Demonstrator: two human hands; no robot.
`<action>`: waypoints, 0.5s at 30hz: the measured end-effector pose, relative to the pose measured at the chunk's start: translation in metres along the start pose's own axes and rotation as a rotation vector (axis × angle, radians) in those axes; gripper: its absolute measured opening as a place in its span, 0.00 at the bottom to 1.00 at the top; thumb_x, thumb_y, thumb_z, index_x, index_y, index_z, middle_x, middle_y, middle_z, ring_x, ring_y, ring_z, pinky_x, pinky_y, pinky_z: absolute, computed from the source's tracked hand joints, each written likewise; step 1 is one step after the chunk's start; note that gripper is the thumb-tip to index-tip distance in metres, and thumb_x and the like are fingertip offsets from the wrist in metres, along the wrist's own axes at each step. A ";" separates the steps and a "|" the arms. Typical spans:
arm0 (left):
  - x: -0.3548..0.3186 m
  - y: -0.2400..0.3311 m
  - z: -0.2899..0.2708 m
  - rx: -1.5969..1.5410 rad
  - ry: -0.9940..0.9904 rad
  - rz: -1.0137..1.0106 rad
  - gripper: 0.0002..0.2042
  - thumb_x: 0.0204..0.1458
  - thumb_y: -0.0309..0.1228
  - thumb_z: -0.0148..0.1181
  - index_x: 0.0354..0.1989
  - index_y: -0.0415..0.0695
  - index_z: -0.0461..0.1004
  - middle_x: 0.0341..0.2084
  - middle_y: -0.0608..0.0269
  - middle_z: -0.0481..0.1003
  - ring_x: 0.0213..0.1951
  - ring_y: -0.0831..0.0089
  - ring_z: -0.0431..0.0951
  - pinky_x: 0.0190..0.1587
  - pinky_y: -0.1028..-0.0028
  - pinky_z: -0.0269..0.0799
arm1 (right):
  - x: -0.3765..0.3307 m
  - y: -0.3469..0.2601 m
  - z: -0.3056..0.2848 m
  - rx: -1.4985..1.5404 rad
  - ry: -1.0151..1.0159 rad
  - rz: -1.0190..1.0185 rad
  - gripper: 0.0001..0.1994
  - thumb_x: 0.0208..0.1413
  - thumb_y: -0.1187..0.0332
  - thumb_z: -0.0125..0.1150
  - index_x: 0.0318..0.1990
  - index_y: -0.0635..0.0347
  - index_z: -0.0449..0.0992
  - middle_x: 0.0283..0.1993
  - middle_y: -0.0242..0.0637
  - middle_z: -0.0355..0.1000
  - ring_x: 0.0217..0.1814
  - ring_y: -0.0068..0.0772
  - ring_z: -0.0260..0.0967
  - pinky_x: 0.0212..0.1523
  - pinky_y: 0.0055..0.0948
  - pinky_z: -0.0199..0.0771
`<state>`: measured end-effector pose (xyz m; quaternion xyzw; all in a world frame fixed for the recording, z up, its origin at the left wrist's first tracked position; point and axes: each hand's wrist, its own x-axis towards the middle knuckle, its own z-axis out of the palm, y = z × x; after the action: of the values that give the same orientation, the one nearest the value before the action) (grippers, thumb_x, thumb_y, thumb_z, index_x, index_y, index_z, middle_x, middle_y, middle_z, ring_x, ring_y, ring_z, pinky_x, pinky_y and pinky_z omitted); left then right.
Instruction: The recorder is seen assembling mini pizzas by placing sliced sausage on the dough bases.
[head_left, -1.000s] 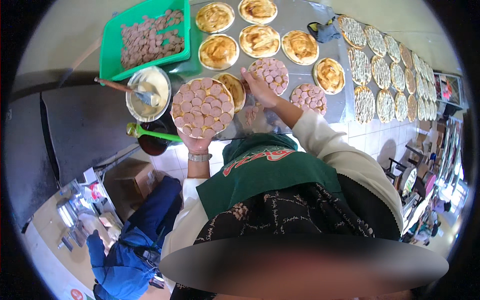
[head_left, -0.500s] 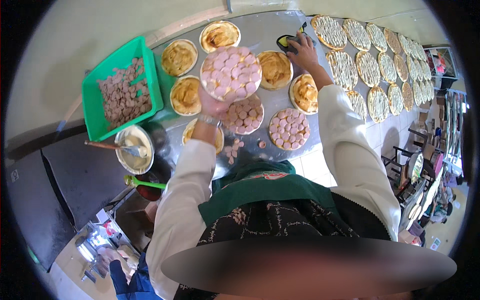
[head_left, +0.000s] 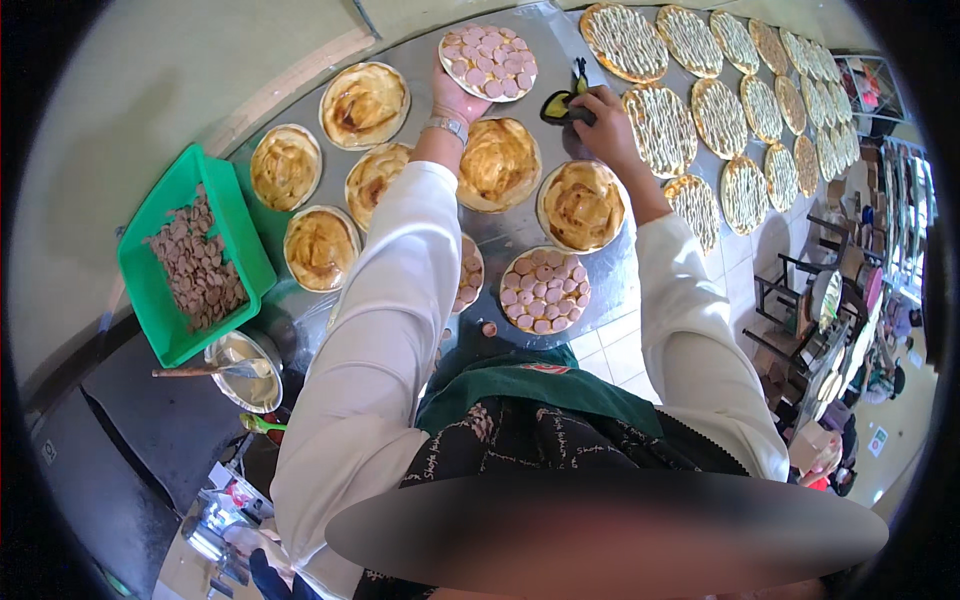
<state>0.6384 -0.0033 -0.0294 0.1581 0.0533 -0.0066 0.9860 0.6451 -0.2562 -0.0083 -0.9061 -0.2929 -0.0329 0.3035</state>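
My left hand [head_left: 457, 97] supports a round flatbread topped with pink sausage slices [head_left: 488, 62], raised at the far side of the table. Its fingers are largely hidden beneath the bread. To the right, my right hand [head_left: 606, 128] closes around a small black and yellow-green object [head_left: 560, 107] of a kind I cannot make out, on the metal tabletop. Between my arms lie plain browned flatbreads [head_left: 499, 165] and, nearer to me, another sausage-topped flatbread [head_left: 545, 290]. My left sleeve partly covers a further sausage-topped one [head_left: 469, 273].
A green crate [head_left: 258, 240] of sausage slices stands at left, beside a bowl of pale cream [head_left: 247, 398] with a brush across it. Rows of sauce-striped flatbreads [head_left: 660, 130] fill the right side. Chairs [head_left: 790, 290] and people are farther right.
My left hand has carried the sausage-topped flatbread farther away, past the plain ones. My right hand's fingers have closed more around the black and yellow-green object. The view has shifted.
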 end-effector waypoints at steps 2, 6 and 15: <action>0.011 -0.006 -0.008 -0.006 0.150 0.041 0.34 0.61 0.55 0.28 0.68 0.43 0.55 0.67 0.48 0.56 0.67 0.48 0.56 0.68 0.50 0.50 | -0.011 0.001 -0.024 0.066 0.067 0.035 0.13 0.41 0.74 0.64 0.39 0.54 0.79 0.44 0.38 0.71 0.49 0.45 0.69 0.51 0.38 0.72; 0.010 0.005 -0.025 0.076 0.374 0.089 0.37 0.62 0.57 0.20 0.70 0.42 0.51 0.69 0.48 0.52 0.69 0.48 0.54 0.69 0.50 0.47 | -0.038 -0.037 -0.093 0.251 0.222 0.104 0.13 0.44 0.78 0.67 0.40 0.61 0.78 0.40 0.36 0.72 0.41 0.31 0.73 0.42 0.24 0.72; -0.055 0.032 0.063 0.512 0.754 -0.150 0.38 0.62 0.59 0.31 0.73 0.45 0.41 0.72 0.53 0.42 0.72 0.56 0.43 0.69 0.41 0.33 | -0.191 -0.029 -0.191 0.427 0.356 0.704 0.13 0.52 0.71 0.68 0.43 0.64 0.77 0.34 0.33 0.77 0.34 0.19 0.72 0.36 0.21 0.72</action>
<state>0.5911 0.0075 0.0459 0.3837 0.4163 -0.0328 0.8236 0.4934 -0.4437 0.1173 -0.8480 0.0897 -0.0220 0.5219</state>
